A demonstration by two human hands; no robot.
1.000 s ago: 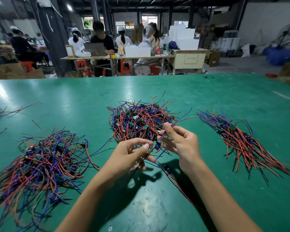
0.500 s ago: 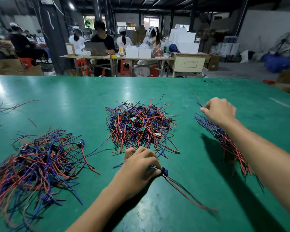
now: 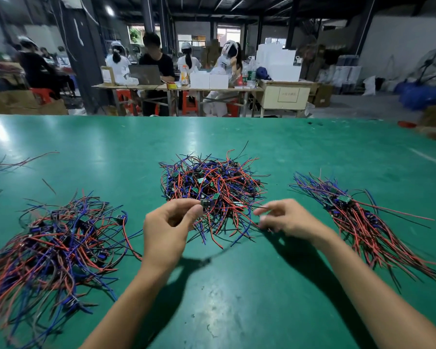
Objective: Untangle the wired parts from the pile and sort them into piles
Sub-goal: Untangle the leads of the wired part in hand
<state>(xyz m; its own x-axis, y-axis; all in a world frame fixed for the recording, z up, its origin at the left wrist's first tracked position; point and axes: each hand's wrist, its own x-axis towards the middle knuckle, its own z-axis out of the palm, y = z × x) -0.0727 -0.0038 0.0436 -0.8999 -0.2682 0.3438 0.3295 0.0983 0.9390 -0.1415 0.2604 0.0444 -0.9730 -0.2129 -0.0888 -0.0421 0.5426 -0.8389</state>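
Note:
A tangled pile of wired parts [image 3: 212, 182], red, blue and black leads with small green boards, lies mid-table. My left hand [image 3: 169, 230] pinches a small black part [image 3: 207, 203] at the pile's near edge, its leads still running into the tangle. My right hand [image 3: 287, 220] is at the pile's near right edge, blurred, with thumb and forefinger closing on a thin wire there. A loose sorted pile [image 3: 53, 245] spreads at the left. Another sorted pile [image 3: 358, 220], with its leads laid roughly parallel, lies at the right.
The green table [image 3: 237, 298] extends wide around the piles. A few stray wires [image 3: 18, 161] lie at the far left. Beyond the far edge, people sit at a workbench [image 3: 176, 88] with boxes and a laptop.
My right hand came back from the right pile to the middle pile's near edge. My left hand moved up from the table front and now pinches a part at the pile.

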